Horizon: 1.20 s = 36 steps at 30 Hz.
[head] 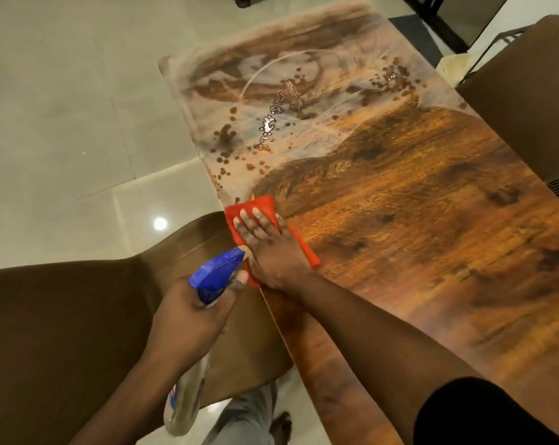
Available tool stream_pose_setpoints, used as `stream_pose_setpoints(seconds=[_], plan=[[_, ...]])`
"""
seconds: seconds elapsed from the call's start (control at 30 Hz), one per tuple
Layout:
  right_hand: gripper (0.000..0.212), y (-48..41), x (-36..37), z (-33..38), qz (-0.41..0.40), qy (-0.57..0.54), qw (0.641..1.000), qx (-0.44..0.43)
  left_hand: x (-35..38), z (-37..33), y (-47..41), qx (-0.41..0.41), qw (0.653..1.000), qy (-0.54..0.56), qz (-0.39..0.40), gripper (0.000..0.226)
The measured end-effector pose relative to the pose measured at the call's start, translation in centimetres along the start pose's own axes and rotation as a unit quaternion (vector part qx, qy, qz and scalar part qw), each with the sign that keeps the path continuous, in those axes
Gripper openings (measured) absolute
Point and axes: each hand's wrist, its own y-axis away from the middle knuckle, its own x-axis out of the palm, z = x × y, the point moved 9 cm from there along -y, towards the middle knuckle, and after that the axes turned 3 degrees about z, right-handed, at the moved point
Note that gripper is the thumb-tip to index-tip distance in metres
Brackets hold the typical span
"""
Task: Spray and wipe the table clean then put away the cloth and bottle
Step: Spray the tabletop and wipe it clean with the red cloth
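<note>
A folded red cloth [265, 205] lies at the left edge of the wooden table [432, 220]. My right hand [268, 248] presses flat on it with straight fingers. My left hand [191, 319] grips the neck of a spray bottle [217, 273] with a blue trigger head, held just off the table's left edge; its clear body hangs below my wrist. The near half of the table shows clean wood grain. The far half is covered in pale dust [271, 101] with wet droplets and wipe streaks.
A brown chair [63, 316] stands against the table's left side under my left arm. Another brown chair [535, 91] stands at the right side. Pale tiled floor [63, 107] lies to the left. My leg and foot show below the table edge.
</note>
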Motion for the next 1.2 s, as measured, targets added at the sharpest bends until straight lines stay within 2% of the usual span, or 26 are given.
stream_pose_setpoints(seconds=[0.1,0.17,0.37,0.5,0.67,0.8,0.97,1.07,1.1,1.17,1.2], plan=[[0.065,6.6,2.7,2.8,-0.005,-0.003,0.999,-0.043,-0.1,0.0,1.9,0.025,1.0,-0.011,0.0,0.044],[0.064,11.6,5.1,3.6,0.005,-0.008,0.999,-0.039,0.1,-0.2,3.3,0.041,0.999,-0.018,0.003,0.044],[0.066,25.5,10.3,4.2,-0.016,-0.02,0.998,0.051,0.9,-0.3,8.4,0.069,0.997,-0.011,0.03,0.066],[0.07,33.0,13.0,5.0,-0.033,-0.022,0.992,0.116,1.5,0.4,11.7,0.08,0.996,-0.003,0.05,0.065],[0.088,41.4,15.7,6.5,-0.025,-0.025,0.983,0.179,1.4,1.6,15.7,0.092,0.993,0.005,0.068,0.062],[0.083,47.1,16.6,8.3,-0.021,-0.027,0.976,0.213,0.3,2.5,18.5,0.09,0.994,0.013,0.068,0.059],[0.067,52.5,18.2,10.0,-0.037,-0.036,0.959,0.278,-1.8,3.9,20.8,0.087,0.993,0.032,0.079,0.064],[0.052,53.0,16.1,12.8,-0.11,0.005,0.949,0.296,-3.6,5.1,21.3,0.078,0.993,0.043,0.077,0.067],[0.054,52.9,15.3,13.9,-0.122,0.001,0.947,0.296,-4.3,5.5,21.4,0.076,0.993,0.042,0.079,0.069],[0.062,50.9,14.4,13.8,-0.096,-0.131,0.94,0.299,-6.1,6.3,21.7,0.074,0.993,0.046,0.08,0.073],[0.051,49.3,13.4,13.0,-0.075,-0.173,0.933,0.305,-7.3,6.8,21.8,0.072,0.993,0.052,0.08,0.074]])
